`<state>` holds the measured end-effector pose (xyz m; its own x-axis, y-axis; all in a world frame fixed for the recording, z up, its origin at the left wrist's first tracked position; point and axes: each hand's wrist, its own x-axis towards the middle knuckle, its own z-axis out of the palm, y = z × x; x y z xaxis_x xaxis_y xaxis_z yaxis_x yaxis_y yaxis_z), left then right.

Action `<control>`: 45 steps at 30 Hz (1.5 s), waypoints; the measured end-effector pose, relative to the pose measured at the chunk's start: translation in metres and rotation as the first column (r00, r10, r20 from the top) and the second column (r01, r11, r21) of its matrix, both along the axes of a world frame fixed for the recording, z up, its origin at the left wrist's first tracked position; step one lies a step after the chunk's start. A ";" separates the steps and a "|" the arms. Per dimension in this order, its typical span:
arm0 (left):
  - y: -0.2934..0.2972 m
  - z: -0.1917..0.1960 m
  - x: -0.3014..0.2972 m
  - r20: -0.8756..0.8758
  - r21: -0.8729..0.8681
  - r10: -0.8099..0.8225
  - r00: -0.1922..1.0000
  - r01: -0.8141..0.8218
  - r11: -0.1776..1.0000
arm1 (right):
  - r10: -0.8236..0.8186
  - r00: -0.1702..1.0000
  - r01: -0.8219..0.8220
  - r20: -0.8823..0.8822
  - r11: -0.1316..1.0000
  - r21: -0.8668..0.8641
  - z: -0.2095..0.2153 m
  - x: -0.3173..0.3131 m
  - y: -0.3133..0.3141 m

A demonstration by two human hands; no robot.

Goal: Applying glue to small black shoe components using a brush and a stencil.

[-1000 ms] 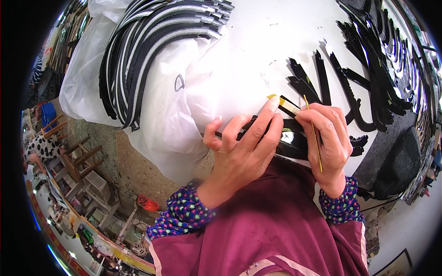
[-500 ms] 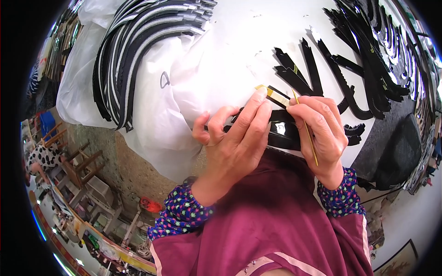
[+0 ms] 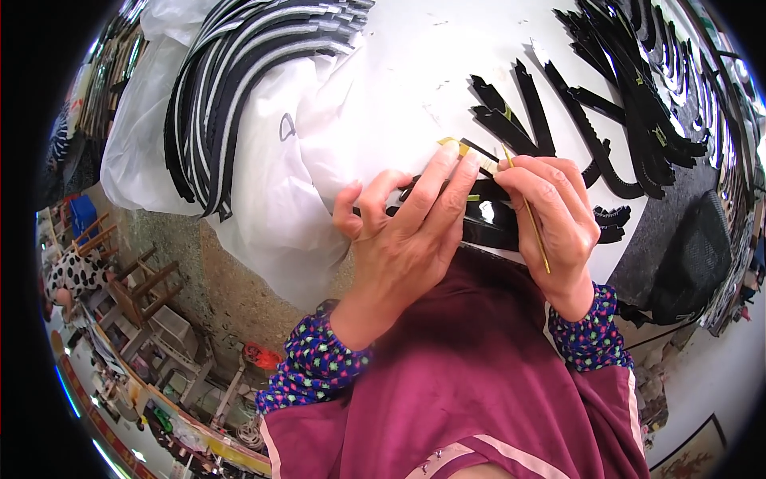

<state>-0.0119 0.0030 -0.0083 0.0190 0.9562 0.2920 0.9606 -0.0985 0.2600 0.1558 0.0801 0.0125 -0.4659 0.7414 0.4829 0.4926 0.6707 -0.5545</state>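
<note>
Nearest, lower centre: maroon apron [image 3: 471,359]. Above it, at centre, the left hand [image 3: 407,251] lies palm down, fingers spread, index fingertip pressing on the yellow tape [image 3: 462,150]; no closed grip. Right of centre, the right hand [image 3: 558,219] keeps a narrow hold on the stick [image 3: 541,246], which slants across its fingers. Its thumb and fingertips meet at the tape's pale right end; whether they pinch it too cannot be told.

The tape lies on a slim black strip [image 3: 480,149] just above both hands. A wider glossy band [image 3: 488,233] shows between the hands. Judged handling: tape light, limp, probably tacky, best taken by an end; strip light and bendable, best pinned flat near the tape; stick light, stiff, perhaps easily snapped, best held mid-length.

Farther, on the white table [image 3: 423,76]: loose strips [image 3: 533,108] right of centre, a black bundle [image 3: 642,120] upper right, a striped bundle [image 3: 231,104] upper left.
</note>
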 end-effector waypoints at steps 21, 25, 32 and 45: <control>0.001 -0.007 0.001 -0.038 0.078 0.022 0.999 -0.019 0.997 | -0.039 0.999 0.039 0.009 0.999 0.031 -0.003 -0.001 -0.001; 0.000 -0.007 0.001 -0.041 0.079 0.023 0.999 -0.019 0.997 | -0.040 0.999 0.040 0.011 0.999 0.032 -0.002 -0.001 -0.001; 0.000 -0.005 0.003 -0.031 0.049 0.029 0.999 -0.027 0.998 | -0.041 0.999 0.040 0.028 0.999 0.036 -0.001 0.000 -0.002; 0.000 -0.004 0.004 -0.023 0.039 0.034 0.999 -0.033 0.999 | -0.056 0.997 0.058 0.054 0.998 -0.024 0.002 0.000 -0.004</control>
<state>-0.0084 0.0029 -0.0121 -0.0053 0.9444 0.3289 0.9694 -0.0759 0.2334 0.1556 0.0757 0.0142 -0.4473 0.7793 0.4390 0.5589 0.6267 -0.5431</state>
